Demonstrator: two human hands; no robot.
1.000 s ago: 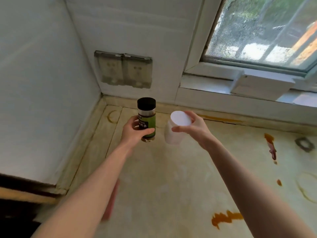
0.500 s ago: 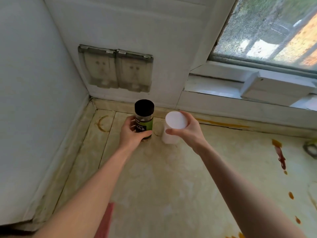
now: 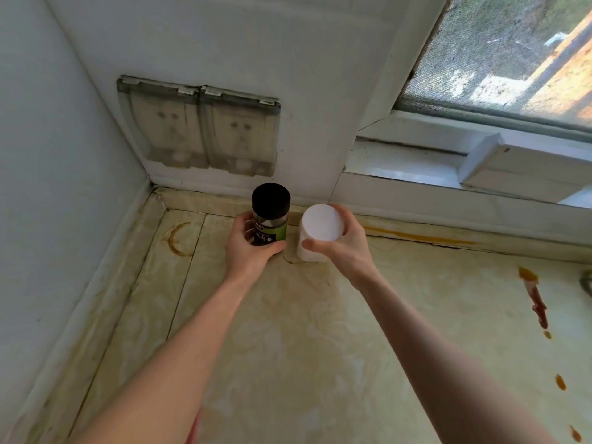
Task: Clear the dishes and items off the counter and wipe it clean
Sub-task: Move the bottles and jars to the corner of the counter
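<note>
A clear jar with a black lid and green label (image 3: 270,216) stands upright at the back of the cream counter (image 3: 288,347), close to the wall. My left hand (image 3: 248,251) is wrapped around its lower half. Beside it on the right is a white plastic container with a white lid (image 3: 320,229), resting on or just above the counter. My right hand (image 3: 344,248) grips it from the right side, thumb in front. The two containers are nearly touching.
Two covered wall sockets (image 3: 198,126) sit above the jars. A brown ring stain (image 3: 177,240) marks the left corner. Red-brown sauce streaks (image 3: 535,299) and drops lie at the right. A window sill (image 3: 448,168) runs along the back right. Something pink (image 3: 192,431) shows under my left arm.
Both hands have carried the jar and the white container away from me and down toward the back wall. My view has moved closer to the corner.
</note>
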